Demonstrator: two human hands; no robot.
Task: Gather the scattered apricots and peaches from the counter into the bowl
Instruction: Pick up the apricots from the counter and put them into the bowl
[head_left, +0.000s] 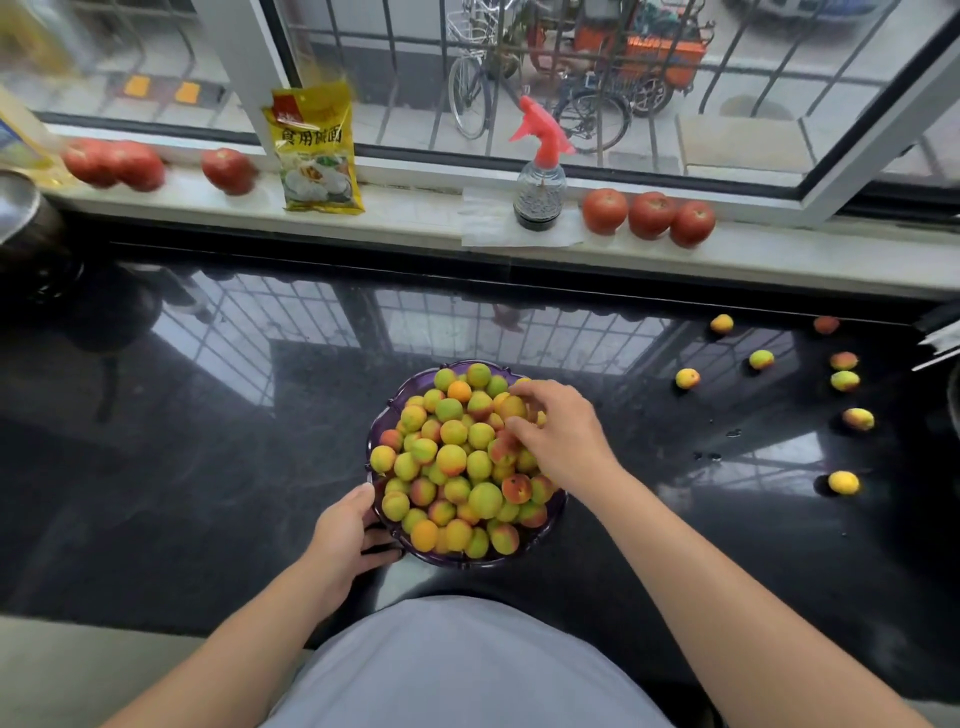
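A purple bowl (377, 422) heaped with yellow-green and red-blushed apricots and peaches (451, 460) stands on the black counter (208, 467) right in front of me. My left hand (347, 535) grips the bowl's near-left rim, thumb on top and fingers underneath. Over the bowl's right side, my right hand (558, 436) pinches an orange apricot (512, 407) between thumb and fingertips, low against the pile. Several loose fruits lie scattered on the counter to the right, among them ones at the back (721, 323), nearer the bowl (687, 378) and at the front right (843, 482).
The window sill behind holds red tomatoes (648, 214), a spray bottle (540, 192) with a red trigger and a yellow food packet (317, 150). A dark pot (21, 218) stands at the far left. Water drops (709, 456) dot the counter between the bowl and the loose fruit.
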